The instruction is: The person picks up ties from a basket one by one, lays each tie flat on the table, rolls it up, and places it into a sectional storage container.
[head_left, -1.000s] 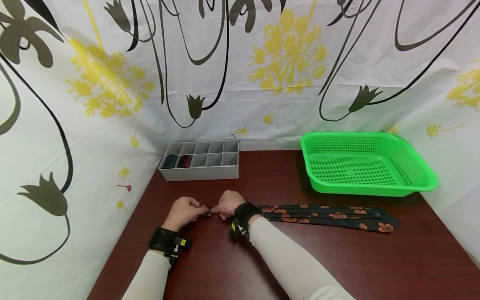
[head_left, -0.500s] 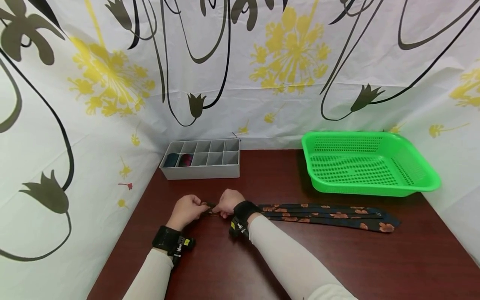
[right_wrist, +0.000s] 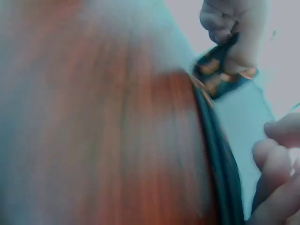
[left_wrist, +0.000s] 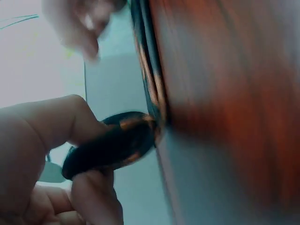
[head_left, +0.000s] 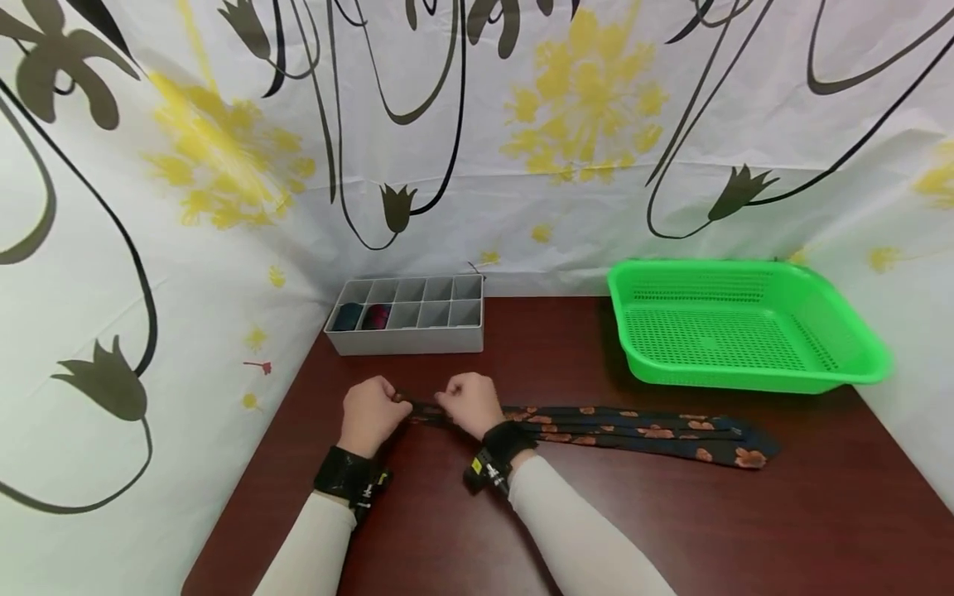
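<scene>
A dark necktie (head_left: 656, 432) with orange flowers lies folded lengthwise in layers across the table. At its left end my left hand (head_left: 368, 418) pinches the tie between thumb and fingers; in the left wrist view the held end (left_wrist: 112, 145) is bent over and raised off the table. My right hand (head_left: 473, 406) is over the tie just right of the left hand, fingers loosely curled. Seen from the right wrist, its fingers (right_wrist: 274, 164) are beside the tie with nothing visible between them. Both wrist views are blurred.
Behind the hands stands a grey divided box (head_left: 406, 341) with a teal roll (head_left: 347, 317) and a reddish roll (head_left: 376, 316) in its front left compartments. A green perforated basket (head_left: 753, 379) occupies the back right of the dark red table (head_left: 671, 530). Patterned sheeting surrounds the table.
The left hand has lifted and turned the tie's left end. The right hand has drawn back from the tie, opening a wider gap between the hands. The tie's far end shifted slightly left.
</scene>
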Tool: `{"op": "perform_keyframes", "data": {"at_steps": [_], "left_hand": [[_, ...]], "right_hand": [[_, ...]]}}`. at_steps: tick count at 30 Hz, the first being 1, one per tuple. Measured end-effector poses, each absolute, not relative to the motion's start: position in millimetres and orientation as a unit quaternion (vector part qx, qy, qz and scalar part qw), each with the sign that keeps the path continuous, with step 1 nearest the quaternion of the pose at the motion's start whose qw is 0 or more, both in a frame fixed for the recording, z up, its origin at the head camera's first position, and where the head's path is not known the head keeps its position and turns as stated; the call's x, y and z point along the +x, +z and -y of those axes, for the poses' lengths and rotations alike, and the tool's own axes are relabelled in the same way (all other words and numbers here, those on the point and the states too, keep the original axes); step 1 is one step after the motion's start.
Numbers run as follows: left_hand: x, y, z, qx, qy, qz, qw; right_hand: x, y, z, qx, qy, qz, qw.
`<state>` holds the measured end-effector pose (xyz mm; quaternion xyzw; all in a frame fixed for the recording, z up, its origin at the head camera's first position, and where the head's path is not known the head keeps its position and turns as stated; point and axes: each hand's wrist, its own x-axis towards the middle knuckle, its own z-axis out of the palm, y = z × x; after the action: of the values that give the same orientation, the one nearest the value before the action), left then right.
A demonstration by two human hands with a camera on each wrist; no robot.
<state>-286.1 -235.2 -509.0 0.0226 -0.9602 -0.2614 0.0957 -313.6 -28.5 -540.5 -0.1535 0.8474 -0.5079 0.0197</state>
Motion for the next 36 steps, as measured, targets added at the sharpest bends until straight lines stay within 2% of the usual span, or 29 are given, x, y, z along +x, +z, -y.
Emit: {"op": "perform_keyframes", "data": {"at_steps": [3,7,10,14,19,25,28,36], "left_hand": [[-284.6,-508.7,229.9,0.005,-0.251,0.963,0.097],[-282.6,-508.6,226.1,-0.011,-0.251,0.965,0.078],[-281.3,-508.7,223.5,-0.018,-0.266,0.963,0.042],[-281.7,-509.0,224.7,-0.026,-0.313,0.949,-0.011],[-285.4,-510.5,231.4,-0.032,-0.385,0.921,-0.052],[-290.7,-516.1,237.6,-0.103,-0.359,0.927,-0.035],[-291.7,-519.4,239.1,-0.136,-0.334,0.932,-0.048],[-294.8,-519.1,235.3,-0.134,-0.323,0.935,-0.054]], "right_hand": [[-307.7,-538.7,23.1,-0.139,-0.481,-0.865,0.033],[-311.5,-536.9,25.9,-0.136,-0.488,-0.856,0.102],[-317.5,-536.9,27.8,-0.124,-0.497,-0.846,0.146],[-320.2,-535.5,26.5,-0.101,-0.532,-0.822,0.176],[-319.9,-532.4,22.2,-0.101,-0.543,-0.812,0.189],[-321.3,-532.5,21.8,-0.105,-0.519,-0.829,0.178],[-321.5,-533.0,22.7,-0.105,-0.512,-0.833,0.182],[-321.4,-529.3,22.2,-0.107,-0.498,-0.842,0.18]]}}
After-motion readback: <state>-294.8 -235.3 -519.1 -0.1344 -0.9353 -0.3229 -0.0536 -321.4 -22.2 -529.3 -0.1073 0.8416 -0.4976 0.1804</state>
